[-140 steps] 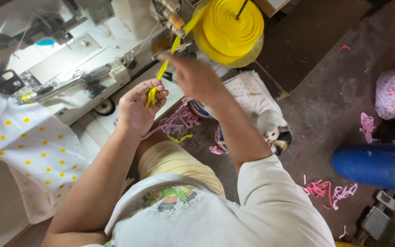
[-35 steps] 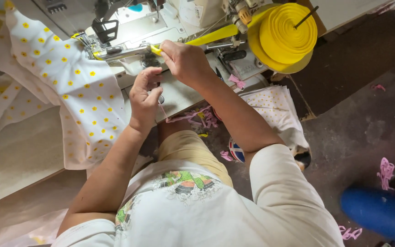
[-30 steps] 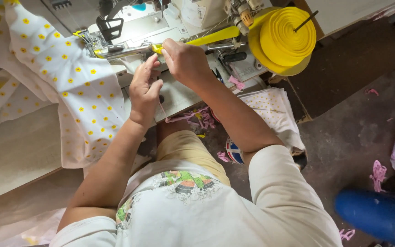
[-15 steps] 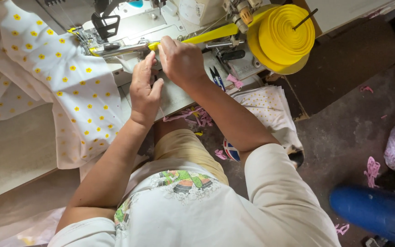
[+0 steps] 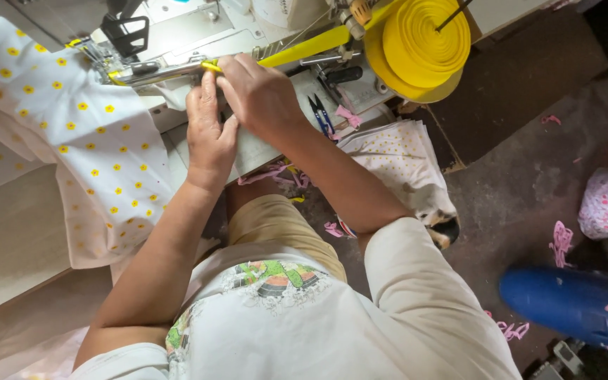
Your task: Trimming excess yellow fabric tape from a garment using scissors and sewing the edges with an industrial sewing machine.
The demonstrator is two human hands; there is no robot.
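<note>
Right grip (image 5: 258,95): fingers curled, apparently pinching the yellow tape (image 5: 304,48) at the sewing machine (image 5: 198,32).
Left grip (image 5: 209,130): flat, fingers together, touching the right.
Tape roll (image 5: 423,46): right of machine.
Dotted fabric (image 5: 72,134): draped left.

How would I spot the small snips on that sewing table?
Start at the big yellow tape roll at the top. Just below and left, on the machine bed beside the right hand, lie the snips: dark blue, pointed, unlike the pink scraps nearby.
</note>
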